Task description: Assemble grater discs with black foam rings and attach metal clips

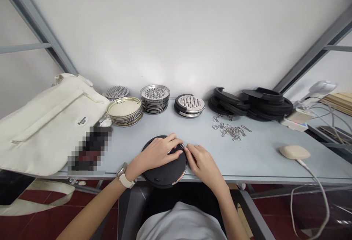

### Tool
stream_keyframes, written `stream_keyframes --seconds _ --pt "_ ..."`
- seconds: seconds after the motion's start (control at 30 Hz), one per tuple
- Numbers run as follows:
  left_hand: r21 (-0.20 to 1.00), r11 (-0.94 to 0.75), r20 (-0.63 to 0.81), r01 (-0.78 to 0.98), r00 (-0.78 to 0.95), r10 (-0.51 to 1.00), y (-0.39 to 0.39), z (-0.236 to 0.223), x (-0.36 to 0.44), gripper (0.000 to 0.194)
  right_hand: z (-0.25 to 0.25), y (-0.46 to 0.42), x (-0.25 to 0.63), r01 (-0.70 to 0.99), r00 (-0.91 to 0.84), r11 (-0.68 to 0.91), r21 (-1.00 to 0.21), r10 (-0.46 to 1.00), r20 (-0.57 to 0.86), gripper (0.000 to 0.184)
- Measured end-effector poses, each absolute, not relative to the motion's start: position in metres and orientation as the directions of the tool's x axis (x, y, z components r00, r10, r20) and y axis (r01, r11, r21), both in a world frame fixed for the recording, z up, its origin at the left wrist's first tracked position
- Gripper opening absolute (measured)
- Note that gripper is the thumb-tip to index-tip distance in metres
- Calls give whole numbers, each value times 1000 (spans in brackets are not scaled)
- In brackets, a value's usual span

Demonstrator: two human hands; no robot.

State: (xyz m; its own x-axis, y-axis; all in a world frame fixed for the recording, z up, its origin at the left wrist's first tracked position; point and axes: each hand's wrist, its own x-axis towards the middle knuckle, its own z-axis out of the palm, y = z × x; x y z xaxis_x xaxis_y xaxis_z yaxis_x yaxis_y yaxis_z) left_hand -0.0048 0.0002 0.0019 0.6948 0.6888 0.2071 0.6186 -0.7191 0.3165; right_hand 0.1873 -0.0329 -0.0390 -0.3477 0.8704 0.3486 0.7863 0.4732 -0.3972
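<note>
A black round disc, with a slot near its lower edge and a metallic strip along its right rim, lies at the table's front edge, partly overhanging it. My left hand lies across the disc and grips it, with the forefinger and thumb near the upper right rim. At that rim my right hand is closed, its thumb and forefinger pinching a small metal wire clip. The fingers partly hide the clip, and I cannot tell whether it is hooked into the disc. Similar wire clips lie in a loose pile beyond my right hand.
Along the wall stand a stack of pale round lids, a stack of metal grater discs, black-edged grater discs and black rings. A white bag lies left. A corded cream-coloured device sits right.
</note>
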Motion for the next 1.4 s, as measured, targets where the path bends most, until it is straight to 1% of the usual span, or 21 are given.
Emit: stream_keyframes --seconds 0.5,1.0,1.4 --pt "341 -719 219 606 692 688 1 2 -6 24 -40 -33 186 775 -310 471 -420 864 396 23" --pt "379 -702 218 602 679 700 1 1 -6 20 -38 -34 187 772 -320 465 -434 874 366 23" --pt "383 -694 211 609 674 708 3 -1 -6 19 -38 -34 188 772 -336 462 -437 880 336 22"
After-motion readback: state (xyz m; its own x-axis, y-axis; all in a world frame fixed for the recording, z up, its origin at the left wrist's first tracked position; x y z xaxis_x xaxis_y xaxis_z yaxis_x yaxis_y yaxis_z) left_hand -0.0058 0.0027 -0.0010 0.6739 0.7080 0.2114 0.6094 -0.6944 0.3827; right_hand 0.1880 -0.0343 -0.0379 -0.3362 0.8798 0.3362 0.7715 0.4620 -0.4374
